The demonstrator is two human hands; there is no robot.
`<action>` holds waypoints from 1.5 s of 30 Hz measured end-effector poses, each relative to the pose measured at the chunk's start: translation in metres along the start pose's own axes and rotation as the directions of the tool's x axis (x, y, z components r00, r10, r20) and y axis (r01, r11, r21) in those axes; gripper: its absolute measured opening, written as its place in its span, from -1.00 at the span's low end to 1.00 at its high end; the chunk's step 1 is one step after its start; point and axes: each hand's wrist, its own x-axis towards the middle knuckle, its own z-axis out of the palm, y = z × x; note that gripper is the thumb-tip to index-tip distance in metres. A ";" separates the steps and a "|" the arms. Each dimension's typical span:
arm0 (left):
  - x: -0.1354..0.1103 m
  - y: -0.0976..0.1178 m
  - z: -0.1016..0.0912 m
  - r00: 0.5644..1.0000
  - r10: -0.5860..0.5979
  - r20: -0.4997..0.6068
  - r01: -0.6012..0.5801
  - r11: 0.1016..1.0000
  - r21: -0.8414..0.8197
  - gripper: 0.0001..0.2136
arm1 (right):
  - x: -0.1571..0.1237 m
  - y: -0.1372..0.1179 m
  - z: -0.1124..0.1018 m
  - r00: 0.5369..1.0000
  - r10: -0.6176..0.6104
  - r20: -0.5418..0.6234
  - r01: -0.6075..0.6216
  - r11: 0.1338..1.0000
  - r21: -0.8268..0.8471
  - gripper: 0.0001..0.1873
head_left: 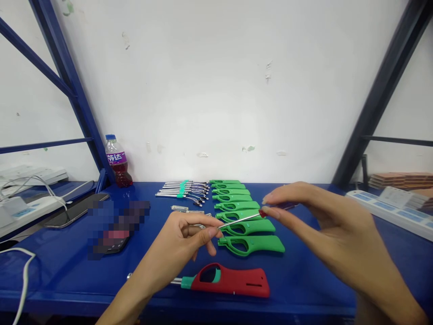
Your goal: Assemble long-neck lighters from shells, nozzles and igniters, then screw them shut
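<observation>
Beyond the red plastic lighter (237, 282), the slim, straight metal rod (240, 220) with a red end piece is held raised and slightly tilted. The left hand (192, 237) has thumb and index finger clamped on its bare end; the right hand (321, 225) pinches the red end. Contoured, looped green shells (267, 244) lie in a column beyond the lighter. Smooth blue tabletop (307, 280) extends right of the lighter; a narrow strip separates the lighter from the front edge.
</observation>
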 end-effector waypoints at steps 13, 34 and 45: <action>-0.001 -0.004 -0.001 0.999 -0.001 0.037 -0.001 0.999 0.043 -0.68 | 0.001 -0.001 -0.005 0.995 -0.088 0.054 0.084 0.993 0.079 -0.83; -0.002 -0.003 -0.006 1.000 0.012 -0.013 -0.013 0.998 -0.063 -0.69 | 0.001 0.001 -0.009 0.986 -0.089 0.140 0.078 0.993 0.084 -0.84; -0.001 -0.004 -0.007 0.998 0.026 -0.052 -0.025 1.000 0.017 -0.66 | 0.001 0.006 -0.008 0.984 -0.070 0.161 0.059 0.996 0.073 -0.86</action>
